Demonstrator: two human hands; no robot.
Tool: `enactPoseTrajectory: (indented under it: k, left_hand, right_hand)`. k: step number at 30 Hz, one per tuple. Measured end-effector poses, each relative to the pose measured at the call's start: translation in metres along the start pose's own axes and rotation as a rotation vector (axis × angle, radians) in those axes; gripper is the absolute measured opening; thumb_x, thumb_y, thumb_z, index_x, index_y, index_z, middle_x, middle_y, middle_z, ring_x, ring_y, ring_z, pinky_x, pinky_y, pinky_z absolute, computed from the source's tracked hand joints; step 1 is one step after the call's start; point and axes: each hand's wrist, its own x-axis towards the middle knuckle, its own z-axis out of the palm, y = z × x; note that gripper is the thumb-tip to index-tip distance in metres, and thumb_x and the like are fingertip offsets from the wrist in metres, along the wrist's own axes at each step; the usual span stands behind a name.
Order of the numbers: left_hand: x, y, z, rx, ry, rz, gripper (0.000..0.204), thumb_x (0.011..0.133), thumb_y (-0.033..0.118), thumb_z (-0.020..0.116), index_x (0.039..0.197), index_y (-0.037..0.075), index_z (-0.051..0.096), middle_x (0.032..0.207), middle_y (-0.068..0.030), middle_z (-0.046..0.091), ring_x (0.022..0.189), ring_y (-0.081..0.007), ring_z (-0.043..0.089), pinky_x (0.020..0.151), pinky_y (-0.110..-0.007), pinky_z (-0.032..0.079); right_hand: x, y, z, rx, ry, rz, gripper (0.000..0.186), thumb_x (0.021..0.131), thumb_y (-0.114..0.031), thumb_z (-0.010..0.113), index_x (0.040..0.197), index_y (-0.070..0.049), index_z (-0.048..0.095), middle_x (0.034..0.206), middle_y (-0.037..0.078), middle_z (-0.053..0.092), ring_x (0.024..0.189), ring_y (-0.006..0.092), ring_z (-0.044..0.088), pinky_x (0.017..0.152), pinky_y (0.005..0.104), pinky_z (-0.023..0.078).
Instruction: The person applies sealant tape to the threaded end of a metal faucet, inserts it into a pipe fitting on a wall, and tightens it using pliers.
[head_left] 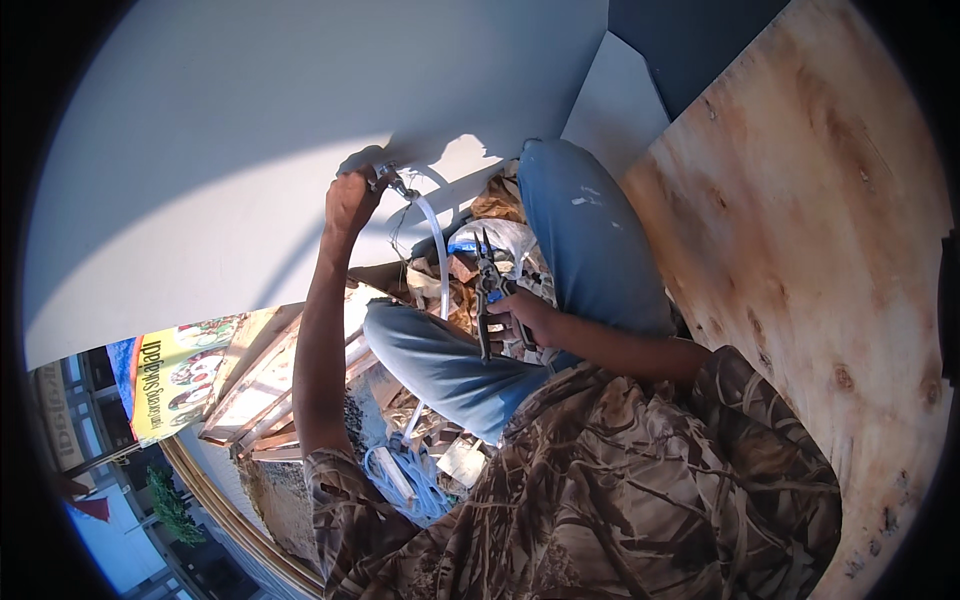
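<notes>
My left hand (352,200) reaches up to the pale wall, its fingers closed on a metal tap (397,181). A translucent white hose (441,250) hangs from the tap's outlet and curves down between my knees. Thin wire (399,236) dangles in loose strands beside the hose, just under the tap. In front of my lap, my right hand (522,315) grips a pair of needle-nose pliers (487,277). The pliers point up, their long jaws slightly apart and touching nothing. Part of the right fingers is hidden behind the handles.
A stained plywood sheet (800,260) leans close on my right. Rubble and crumpled plastic bags (495,237) lie between my knees, with a coiled light-blue hose (425,497) lower down. Left of me are wooden strips (272,400) and a yellow printed banner (185,375).
</notes>
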Motion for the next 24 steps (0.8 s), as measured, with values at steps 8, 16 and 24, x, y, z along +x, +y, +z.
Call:
enactPoseTrajectory:
  k: [8,16,24]
  left_hand:
    - [-0.001,-0.002,0.021,0.002,0.035,0.047,0.027,0.093,0.029,0.057,0.086,0.003,0.065,0.072,-0.0214,0.065,0.068,-0.0425,0.065,0.060,-0.050,0.052]
    - [-0.002,0.011,0.028,0.054,0.062,-0.130,0.029,0.093,0.029,0.053,0.085,0.003,0.065,0.075,-0.0240,0.065,0.072,-0.0445,0.064,0.064,-0.052,0.052]
    - [0.006,0.008,0.035,-0.024,0.056,-0.296,0.040,0.095,0.037,0.048,0.087,0.004,0.069,0.083,-0.0232,0.068,0.075,-0.0456,0.064,0.069,-0.051,0.051]
  right_hand:
    - [-0.029,-0.014,0.028,-0.050,-0.007,0.019,0.027,0.092,-0.004,0.053,0.116,-0.009,0.044,0.102,0.009,0.057,0.101,0.0252,0.063,0.088,0.0499,0.055]
    - [-0.025,-0.012,0.026,-0.029,-0.027,0.044,0.033,0.092,-0.004,0.051,0.123,-0.013,0.046,0.106,0.006,0.058,0.101,0.0220,0.062,0.086,0.0472,0.052]
    - [-0.020,-0.012,0.020,-0.011,-0.011,0.032,0.037,0.091,-0.003,0.051,0.126,-0.014,0.045,0.108,0.007,0.058,0.102,0.0225,0.062,0.085,0.0488,0.053]
